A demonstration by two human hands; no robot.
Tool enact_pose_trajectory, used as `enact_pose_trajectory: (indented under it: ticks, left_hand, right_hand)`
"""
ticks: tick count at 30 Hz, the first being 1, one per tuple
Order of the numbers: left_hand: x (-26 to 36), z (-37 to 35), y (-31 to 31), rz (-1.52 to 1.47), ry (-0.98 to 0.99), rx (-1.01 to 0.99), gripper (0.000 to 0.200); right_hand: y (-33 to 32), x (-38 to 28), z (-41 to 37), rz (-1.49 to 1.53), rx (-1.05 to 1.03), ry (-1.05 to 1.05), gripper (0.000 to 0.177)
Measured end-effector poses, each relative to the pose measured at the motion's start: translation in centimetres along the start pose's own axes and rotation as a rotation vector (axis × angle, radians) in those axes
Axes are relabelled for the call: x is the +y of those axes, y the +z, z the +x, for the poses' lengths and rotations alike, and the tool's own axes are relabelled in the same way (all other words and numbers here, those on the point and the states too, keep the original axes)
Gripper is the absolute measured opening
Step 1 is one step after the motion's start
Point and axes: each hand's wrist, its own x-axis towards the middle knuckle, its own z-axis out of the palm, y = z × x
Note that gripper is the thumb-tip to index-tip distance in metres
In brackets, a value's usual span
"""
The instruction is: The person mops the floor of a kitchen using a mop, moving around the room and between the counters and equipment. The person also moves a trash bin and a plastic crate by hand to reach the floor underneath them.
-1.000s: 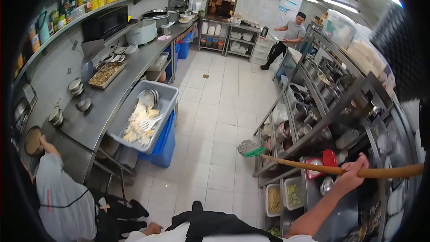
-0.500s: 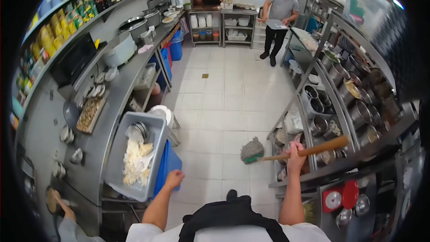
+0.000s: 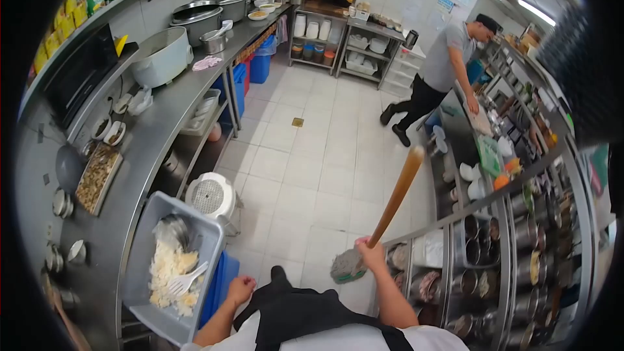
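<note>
My right hand (image 3: 372,255) is wrapped around the wooden handle (image 3: 398,195) of a mop. The handle leans up and away from me, and the grey mop head (image 3: 348,265) with its green clamp rests on the floor just left of my fist. Down by my apron, my left hand (image 3: 242,289) has its fingers curled in with nothing visible in them. It hangs beside a blue bin (image 3: 218,286). Above that bin a grey tub (image 3: 214,237) holds white, crumbled food, a white slotted spatula (image 3: 185,281) and stacked metal bowls (image 3: 172,231).
A white stool (image 3: 211,195) stands beyond the tub. Along the left runs a steel counter (image 3: 153,146) with pots and a tray of brown pieces. Racks of metal containers (image 3: 468,279) line the right. A co-worker (image 3: 445,58) leans over the right-hand bench; another person's arm (image 3: 65,318) shows lower left.
My view has turned and come forward. The mop handle has swung from nearly level to steeply upright in my right hand. The co-worker, who held a tray, now reaches onto the bench.
</note>
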Motion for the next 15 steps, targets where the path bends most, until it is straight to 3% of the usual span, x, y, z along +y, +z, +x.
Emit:
enact_pose_trajectory:
  ticks: [2, 4, 9, 13, 15]
  left_hand:
    - [8.1, 4.2, -3.3, 0.015, 0.045, -0.067, 0.028]
    - [13.0, 9.6, -5.1, 0.266, 0.246, 0.016, 0.029]
    - [23.6, 23.1, -6.8, 0.258, 0.37, -0.002, 0.03]
    - [22.7, 33.5, -5.6, 0.206, 0.268, -0.077, 0.03]
    - [18.7, 37.1, -6.3, 0.423, 0.165, -0.177, 0.033]
  right_hand:
    - [0.7, 0.8, 1.2, 0.008, -0.031, -0.008, 0.017]
    - [0.8, 1.1, 2.6, -0.005, -0.054, 0.039, 0.018]
    - [1.0, 0.0, 8.1, 0.038, -0.036, 0.153, 0.018]
    - [-0.7, 0.7, 16.0, -0.005, 0.085, 0.11, 0.016]
    - [-2.1, 0.4, 20.4, -0.009, 0.171, 0.145, 0.015]
